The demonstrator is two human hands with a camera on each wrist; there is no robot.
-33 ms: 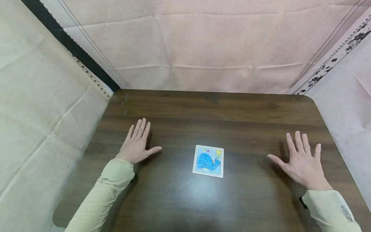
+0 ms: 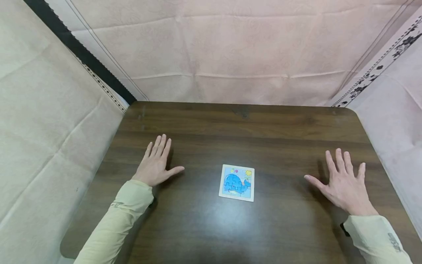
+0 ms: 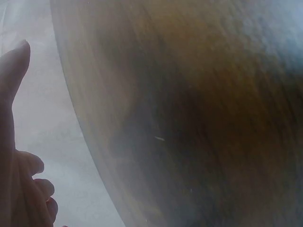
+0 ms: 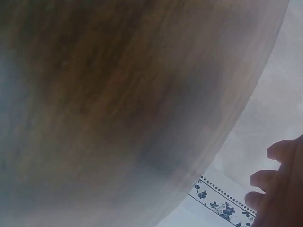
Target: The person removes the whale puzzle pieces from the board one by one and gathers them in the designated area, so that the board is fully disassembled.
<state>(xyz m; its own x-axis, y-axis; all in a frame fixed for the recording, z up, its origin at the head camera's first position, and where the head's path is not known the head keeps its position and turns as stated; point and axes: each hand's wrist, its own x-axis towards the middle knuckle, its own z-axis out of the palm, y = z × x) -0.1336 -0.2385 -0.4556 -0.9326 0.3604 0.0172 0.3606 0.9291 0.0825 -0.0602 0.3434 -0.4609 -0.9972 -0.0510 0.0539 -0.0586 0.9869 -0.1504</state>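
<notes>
A small square jigsaw puzzle (image 2: 236, 183) with a white border lies flat near the middle of the table, showing a blue whale, a yellow sun and a light blue ground. To its left, my left hand (image 2: 154, 165) is held palm down over the wood, fingers straight and thumb pointing toward the puzzle. My right hand (image 2: 346, 187) is farther off on the puzzle's right side, fingers spread and holding nothing. Both hands are apart from the puzzle. In the left wrist view the left thumb (image 3: 14, 66) shows at the edge; the right wrist view catches a few right fingertips (image 4: 265, 179).
The dark brown wooden table (image 2: 204, 124) has rounded corners and a bright reflection below the puzzle. Pale cloth (image 2: 230, 47) hangs behind its far edge and along both sides, with a black band (image 2: 82, 51) at left and a floral strip (image 2: 376, 71) at right.
</notes>
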